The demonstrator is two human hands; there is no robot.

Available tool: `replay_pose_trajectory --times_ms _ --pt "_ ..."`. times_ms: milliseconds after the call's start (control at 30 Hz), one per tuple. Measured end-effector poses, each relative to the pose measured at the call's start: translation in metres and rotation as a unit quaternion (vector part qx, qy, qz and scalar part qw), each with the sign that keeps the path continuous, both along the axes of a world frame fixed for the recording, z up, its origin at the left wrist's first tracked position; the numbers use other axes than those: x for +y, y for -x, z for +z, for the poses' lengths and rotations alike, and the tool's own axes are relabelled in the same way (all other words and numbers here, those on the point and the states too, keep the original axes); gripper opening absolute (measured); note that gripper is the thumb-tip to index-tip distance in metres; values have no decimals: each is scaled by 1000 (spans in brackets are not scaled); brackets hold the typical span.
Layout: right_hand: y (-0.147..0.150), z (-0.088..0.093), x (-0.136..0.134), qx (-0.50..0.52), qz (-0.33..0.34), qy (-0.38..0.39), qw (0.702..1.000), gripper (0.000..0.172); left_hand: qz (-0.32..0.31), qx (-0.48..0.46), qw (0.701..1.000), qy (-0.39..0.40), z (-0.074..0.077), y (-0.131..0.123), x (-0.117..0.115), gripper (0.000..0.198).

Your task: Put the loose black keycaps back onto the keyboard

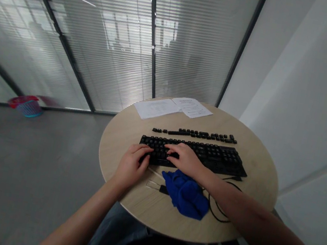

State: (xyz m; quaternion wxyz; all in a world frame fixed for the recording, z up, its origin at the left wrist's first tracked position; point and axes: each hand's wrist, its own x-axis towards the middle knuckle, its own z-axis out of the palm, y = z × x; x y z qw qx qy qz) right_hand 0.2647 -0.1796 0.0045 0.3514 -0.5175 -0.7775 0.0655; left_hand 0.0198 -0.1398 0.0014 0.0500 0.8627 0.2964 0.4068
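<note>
As we look down, our left hand (133,163) meets the left end of the black keyboard (212,156) on the table (123,132); our right hand (184,160) reaches over its keys (159,147). We cannot tell whether either grips. Loose keycaps (203,134) lie beyond. Handling keys seems our step; the next move calls for precision.

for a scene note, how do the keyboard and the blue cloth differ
The keyboard is black, the cloth blue. The keyboard is long and straight-edged; the cloth lies crumpled. The left hand and right hand are at the keyboard; neither holds the cloth. Both things lie on the round table.
</note>
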Motion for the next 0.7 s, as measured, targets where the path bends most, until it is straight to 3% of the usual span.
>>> replay_pose_trajectory --times_ms 167,333,533,700 --pt "3 4 -1 -34 -8 5 999 43 -13 36 999 6 2 -3 -4 22" --pt "2 5 0 -56 -19 3 998 49 -41 99 993 -45 13 -8 -6 23" --pt "-5 7 0 -77 19 0 997 58 -81 171 979 -68 29 -23 14 35" --pt "-10 7 0 -84 37 4 996 63 -102 164 978 -75 16 -32 28 46"
